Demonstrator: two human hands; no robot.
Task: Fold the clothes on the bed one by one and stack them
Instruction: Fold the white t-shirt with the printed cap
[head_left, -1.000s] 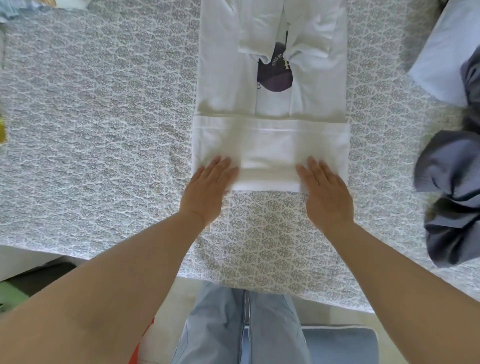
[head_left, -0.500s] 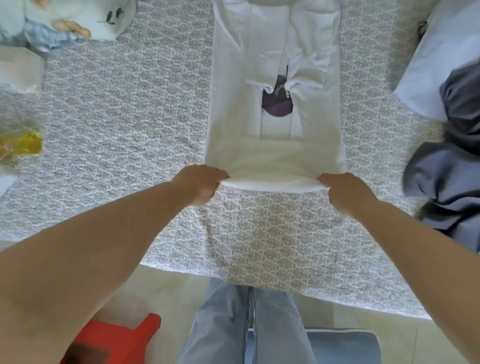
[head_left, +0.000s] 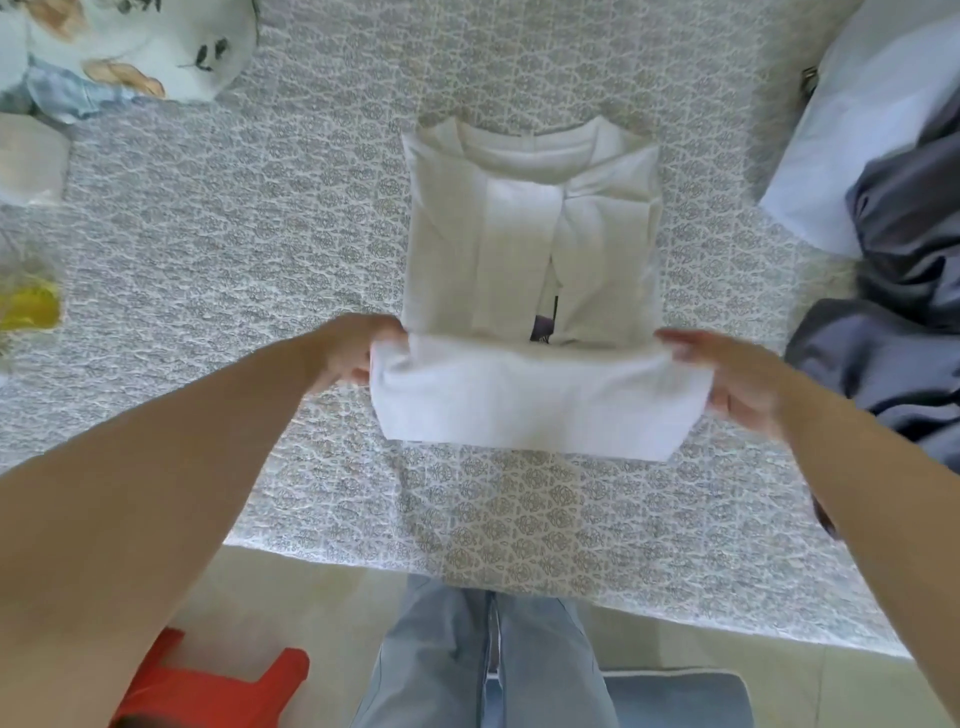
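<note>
Head view looks down on a bed (head_left: 208, 291) covered in a grey-and-white patterned quilt, with a white T-shirt (head_left: 530, 249) lying lengthwise near the middle, its collar toward the far edge and its sides and sleeves already folded inward. The shirt's lower part is doubled into a thick band and lifted off the quilt, held up close to the near edge. The left hand (head_left: 348, 353) grips the band's left end with curled fingers; the right hand (head_left: 727, 374) pinches the right end, thumb on top and fingers underneath. A small patch of dark print shows just above the raised band. Dark grey-blue garments (head_left: 893, 332) lie heaped at the right edge, partly over a pale pillow (head_left: 841, 135). A floral cloth (head_left: 130, 47) sits at the far left corner, and something yellow (head_left: 26, 306) lies at the left edge. Below the near edge a red stool (head_left: 208, 680) stands on the floor beside the person's jeans-clad legs (head_left: 488, 660).
</note>
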